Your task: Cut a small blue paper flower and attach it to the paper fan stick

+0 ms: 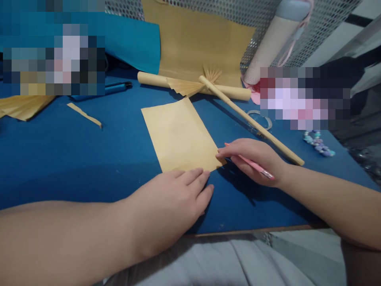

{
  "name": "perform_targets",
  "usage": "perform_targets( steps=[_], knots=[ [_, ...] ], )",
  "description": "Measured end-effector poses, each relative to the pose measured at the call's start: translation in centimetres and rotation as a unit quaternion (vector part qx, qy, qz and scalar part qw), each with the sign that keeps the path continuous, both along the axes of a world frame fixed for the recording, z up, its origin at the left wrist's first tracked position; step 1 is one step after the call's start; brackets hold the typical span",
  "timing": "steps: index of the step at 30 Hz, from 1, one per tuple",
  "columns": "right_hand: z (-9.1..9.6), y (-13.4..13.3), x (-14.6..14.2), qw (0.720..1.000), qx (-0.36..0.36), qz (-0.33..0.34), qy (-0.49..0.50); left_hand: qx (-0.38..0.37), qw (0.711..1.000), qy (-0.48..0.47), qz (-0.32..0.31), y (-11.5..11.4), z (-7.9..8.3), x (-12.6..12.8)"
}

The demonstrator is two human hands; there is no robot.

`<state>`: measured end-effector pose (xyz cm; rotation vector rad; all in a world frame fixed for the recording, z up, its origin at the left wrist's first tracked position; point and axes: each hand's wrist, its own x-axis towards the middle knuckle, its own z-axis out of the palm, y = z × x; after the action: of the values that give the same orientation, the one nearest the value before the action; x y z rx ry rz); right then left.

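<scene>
A sheet of pale yellow paper (181,131) lies on the blue table in front of me. My left hand (181,194) rests flat over its near edge, fingers stretched out and slightly apart. At the sheet's right corner is my right hand (253,159), its fingers closed around a pink pencil (251,163) with a silver band near the end. The fingertips of that hand touch or hover at the paper's edge; I cannot tell which. Beyond the right hand, a wooden stick (253,119) slants across the table, its far end over a pleated paper fan (186,85).
A roll of yellow paper (193,84) lies behind the sheet, against a mesh panel (125,8). To the left are a paper strip (85,115), another pleated piece (26,107) and a blue cutter (104,90). Tape ring (269,123), beads (320,145) and a bottle (274,43) stand right.
</scene>
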<state>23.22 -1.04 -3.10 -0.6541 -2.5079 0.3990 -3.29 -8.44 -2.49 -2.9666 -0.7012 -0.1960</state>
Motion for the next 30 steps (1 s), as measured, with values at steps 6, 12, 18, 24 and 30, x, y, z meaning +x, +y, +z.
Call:
perform_targets(
  steps=[6,12,18,24,30],
  knots=[
    [-0.3,-0.3,-0.8,0.976,-0.133,-0.078,0.154,0.0,1.0,0.001,0.013,0.4,0.3,0.7],
    [-1.0,0.7,-1.9,0.852,-0.428,-0.099,0.286,-0.026,1.0,-0.01,0.006,1.2,0.1,1.1],
    [-0.2,2.4,-2.3,0.784,-0.565,-0.1,0.236,-0.046,0.999,-0.014,0.005,1.4,-0.4,0.9],
    [-0.4,1.8,-2.6,0.855,-0.454,-0.11,0.226,-0.053,0.998,-0.028,0.007,1.4,-0.5,0.9],
    [-0.1,1.1,-2.5,0.859,-0.424,-0.183,0.22,0.009,1.0,-0.023,-0.008,0.5,-0.9,1.2]
  ],
)
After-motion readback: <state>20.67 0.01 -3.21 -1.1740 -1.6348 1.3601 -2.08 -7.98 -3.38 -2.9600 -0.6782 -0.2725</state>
